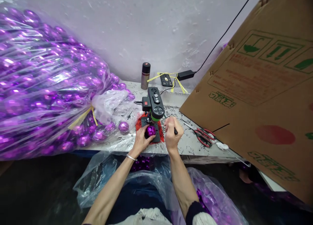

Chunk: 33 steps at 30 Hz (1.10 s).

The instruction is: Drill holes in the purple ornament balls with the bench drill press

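My left hand (142, 140) grips a shiny purple ball (151, 130) between thumb and fingers. The ball sits on the dark base of a small black bench drill press (156, 103), right under its head. At the machine's right side, my right hand (173, 132) is closed around a black-tipped lever (175, 131), most of which the fingers hide. A red sheet (139, 124) lies beneath the machine's base. Just left of my left hand, another purple ball (123, 127) rests on the table.
A big clear bag of purple balls (49, 88) fills the left. Red-handled scissors (204, 137) lie to the right, before a large cardboard box (264, 98). Behind the machine stand a spray can (145, 76) and a power adapter (186, 75). Black shavings litter the white table (190, 148).
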Each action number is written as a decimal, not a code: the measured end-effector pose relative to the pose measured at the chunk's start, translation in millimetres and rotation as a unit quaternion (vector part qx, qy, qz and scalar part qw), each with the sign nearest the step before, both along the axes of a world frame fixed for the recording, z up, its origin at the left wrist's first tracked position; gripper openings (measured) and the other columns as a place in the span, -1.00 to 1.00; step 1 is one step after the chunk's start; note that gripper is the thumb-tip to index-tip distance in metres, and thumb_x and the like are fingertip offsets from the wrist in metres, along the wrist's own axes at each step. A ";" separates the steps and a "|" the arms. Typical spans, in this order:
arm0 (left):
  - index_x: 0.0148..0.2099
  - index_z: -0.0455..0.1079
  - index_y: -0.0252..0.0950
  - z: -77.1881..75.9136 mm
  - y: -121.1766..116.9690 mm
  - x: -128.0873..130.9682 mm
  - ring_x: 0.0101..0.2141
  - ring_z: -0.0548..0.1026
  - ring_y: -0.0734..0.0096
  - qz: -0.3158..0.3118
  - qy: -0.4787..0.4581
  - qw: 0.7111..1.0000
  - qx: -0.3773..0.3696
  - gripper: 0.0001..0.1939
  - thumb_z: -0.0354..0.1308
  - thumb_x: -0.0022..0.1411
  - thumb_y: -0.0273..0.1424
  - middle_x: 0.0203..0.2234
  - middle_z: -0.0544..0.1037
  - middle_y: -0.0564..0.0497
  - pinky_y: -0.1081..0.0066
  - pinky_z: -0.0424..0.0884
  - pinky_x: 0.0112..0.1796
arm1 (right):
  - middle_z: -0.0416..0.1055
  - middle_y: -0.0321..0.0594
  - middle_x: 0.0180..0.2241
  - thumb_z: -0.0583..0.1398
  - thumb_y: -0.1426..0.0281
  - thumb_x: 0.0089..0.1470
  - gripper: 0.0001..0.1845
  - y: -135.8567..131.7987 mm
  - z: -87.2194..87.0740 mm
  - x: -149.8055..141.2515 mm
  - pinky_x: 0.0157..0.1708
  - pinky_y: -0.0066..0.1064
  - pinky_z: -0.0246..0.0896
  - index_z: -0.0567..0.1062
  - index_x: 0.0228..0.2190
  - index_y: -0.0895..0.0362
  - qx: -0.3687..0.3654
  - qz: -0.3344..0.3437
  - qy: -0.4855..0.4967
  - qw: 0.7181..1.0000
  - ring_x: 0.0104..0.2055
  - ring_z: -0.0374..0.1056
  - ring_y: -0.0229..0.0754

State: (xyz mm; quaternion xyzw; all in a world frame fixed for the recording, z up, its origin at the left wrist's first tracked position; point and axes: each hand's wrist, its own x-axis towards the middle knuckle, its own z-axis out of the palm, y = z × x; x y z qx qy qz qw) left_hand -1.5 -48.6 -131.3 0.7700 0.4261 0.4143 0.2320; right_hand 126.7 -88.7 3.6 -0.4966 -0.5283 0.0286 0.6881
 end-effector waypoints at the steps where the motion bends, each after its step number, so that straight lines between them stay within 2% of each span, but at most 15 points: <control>1: 0.27 0.28 -0.30 -1.0 -11.1 -5.8 0.11 0.53 0.00 -0.010 0.002 1.000 0.017 -0.42 0.28 0.31 -0.19 0.10 0.55 -0.28 0.00 0.42 0.13 | 0.21 -0.38 -0.58 0.04 0.30 0.37 -0.57 -1.6 5.5 -0.4 -0.43 -0.39 0.16 0.27 -0.58 0.07 -0.008 0.006 0.002 1.000 -0.50 0.22 -0.30; 4: 0.34 0.19 -0.30 1.3 -43.3 -29.3 0.20 0.46 -0.04 -0.029 0.030 0.997 0.066 -0.31 0.26 0.31 -0.12 0.18 0.48 -0.32 -0.06 0.34 0.21 | 0.23 -0.36 -0.56 0.06 0.33 0.36 -0.57 -5.7 3.9 -0.6 -0.40 -0.38 0.17 0.28 -0.58 0.07 0.005 0.021 -0.008 1.000 -0.47 0.24 -0.29; 6: 0.36 0.17 -0.29 11.5 -47.7 -47.8 0.26 0.39 -0.06 -0.020 0.064 0.994 0.083 -0.27 0.25 0.30 -0.06 0.24 0.43 -0.32 -0.10 0.27 0.26 | 0.25 -0.34 -0.55 0.06 0.36 0.36 -0.57 -7.2 -6.1 -1.2 -0.39 -0.37 0.18 0.27 -0.59 0.07 0.024 0.027 -0.012 0.999 -0.45 0.26 -0.28; 8: 0.34 0.23 -0.27 28.7 -29.3 -66.7 0.29 0.36 -0.03 0.012 0.102 0.990 0.097 -0.41 0.13 0.40 -0.12 0.26 0.43 -0.28 -0.11 0.20 0.30 | 0.27 -0.32 -0.55 0.06 0.37 0.35 -0.57 -7.9 -15.3 -2.4 -0.40 -0.35 0.19 0.27 -0.60 0.07 0.034 0.024 -0.009 0.999 -0.44 0.27 -0.26; 9: 0.30 0.28 -0.27 38.4 -12.4 -75.8 0.29 0.36 0.01 0.036 0.120 0.987 0.105 -0.52 0.04 0.45 -0.19 0.24 0.46 -0.26 -0.10 0.19 0.31 | 0.27 -0.31 -0.55 0.06 0.37 0.35 -0.56 -8.1 -18.2 -2.9 -0.41 -0.34 0.18 0.27 -0.60 0.07 0.036 0.022 -0.007 0.999 -0.45 0.27 -0.25; 11: 0.21 0.38 -0.29 56.2 28.9 -92.4 0.23 0.42 0.05 0.088 0.160 0.977 0.112 -0.60 -0.12 0.49 -0.31 0.15 0.53 -0.25 -0.10 0.17 0.31 | 0.27 -0.30 -0.55 0.06 0.37 0.34 -0.56 -8.4 -20.7 -3.2 -0.42 -0.32 0.18 0.27 -0.61 0.06 0.036 0.019 -0.006 0.999 -0.45 0.28 -0.23; 13: 0.08 0.46 -0.35 68.2 67.0 -105.7 0.08 0.52 0.04 0.075 0.227 0.966 0.102 -0.62 -0.14 0.48 -0.36 -0.01 0.60 -0.29 -0.05 0.28 0.23 | 0.27 -0.30 -0.56 0.06 0.38 0.34 -0.56 -8.8 -20.6 -2.4 -0.41 -0.31 0.20 0.27 -0.61 0.06 0.034 0.021 -0.012 0.999 -0.44 0.29 -0.21; 15: -0.06 0.50 -0.38 73.6 89.8 -115.8 -0.10 0.57 0.05 0.035 0.283 0.954 0.087 -0.60 -0.16 0.47 -0.37 -0.21 0.62 -0.30 0.05 0.41 0.08 | 0.27 -0.31 -0.56 0.05 0.39 0.33 -0.57 -9.2 -20.8 -1.0 -0.39 -0.30 0.21 0.27 -0.61 0.06 0.032 0.022 -0.023 0.999 -0.43 0.30 -0.20; 16: -0.11 0.51 -0.38 74.6 94.3 -120.0 -0.18 0.58 0.06 0.028 0.298 0.951 0.082 -0.59 -0.17 0.47 -0.36 -0.30 0.60 -0.28 0.09 0.44 0.01 | 0.27 -0.31 -0.56 0.05 0.40 0.34 -0.57 -9.3 -21.4 -0.4 -0.39 -0.31 0.21 0.27 -0.61 0.06 0.032 0.022 -0.029 0.999 -0.43 0.30 -0.20; 18: -0.11 0.52 -0.37 75.1 91.9 -128.0 -0.30 0.57 0.10 0.058 0.302 0.949 0.064 -0.57 -0.17 0.48 -0.33 -0.41 0.57 -0.21 0.16 0.46 -0.10 | 0.28 -0.31 -0.55 0.05 0.41 0.34 -0.58 -9.1 -23.3 -0.2 -0.39 -0.32 0.20 0.28 -0.60 0.06 0.035 0.021 -0.036 0.998 -0.43 0.30 -0.21; 21: 0.09 0.49 -0.32 75.5 75.2 -139.7 -0.38 0.56 0.12 0.107 0.311 0.944 0.009 -0.63 -0.05 0.46 -0.29 -0.45 0.57 -0.10 0.22 0.46 -0.19 | 0.30 -0.32 -0.54 0.05 0.44 0.34 -0.58 -8.2 -26.1 -2.3 -0.40 -0.35 0.18 0.28 -0.60 0.07 0.049 0.018 -0.025 0.998 -0.44 0.29 -0.24; 24: 0.25 0.41 -0.25 74.5 63.6 -147.0 -0.30 0.59 0.11 0.052 0.336 0.940 -0.016 -0.54 0.18 0.34 -0.29 -0.33 0.61 -0.10 0.25 0.48 -0.15 | 0.30 -0.33 -0.53 0.06 0.47 0.34 -0.58 -7.5 -27.1 -4.6 -0.40 -0.37 0.16 0.28 -0.59 0.08 0.060 0.016 -0.007 0.998 -0.45 0.28 -0.27; 27: 0.32 0.35 -0.16 70.1 64.6 -142.7 -0.14 0.59 0.05 0.013 0.347 0.938 0.007 -0.32 0.34 0.16 -0.38 -0.04 0.57 -0.19 0.21 0.48 -0.06 | 0.31 -0.33 -0.53 0.05 0.49 0.33 -0.59 -7.6 -27.5 -4.5 -0.40 -0.36 0.15 0.29 -0.59 0.08 0.061 0.021 -0.016 0.998 -0.44 0.29 -0.26; 30: 0.33 0.35 -0.14 64.7 71.5 -126.4 0.00 0.54 -0.04 0.002 0.364 0.931 0.022 -0.27 0.33 0.10 -0.50 0.15 0.45 -0.26 0.13 0.47 0.01 | 0.30 -0.33 -0.54 0.05 0.50 0.33 -0.59 -7.6 -28.5 -3.3 -0.40 -0.36 0.15 0.29 -0.58 0.08 0.067 0.022 -0.029 0.997 -0.44 0.29 -0.26; 33: 0.28 0.41 -0.22 60.9 77.9 -105.1 0.07 0.51 -0.11 -0.013 0.400 0.917 0.000 -0.40 0.23 0.18 -0.57 0.21 0.42 -0.31 0.09 0.48 0.00 | 0.29 -0.34 -0.53 0.06 0.51 0.32 -0.60 -7.0 -29.7 -3.2 -0.40 -0.37 0.13 0.28 -0.58 0.09 0.078 0.015 -0.032 0.996 -0.44 0.28 -0.28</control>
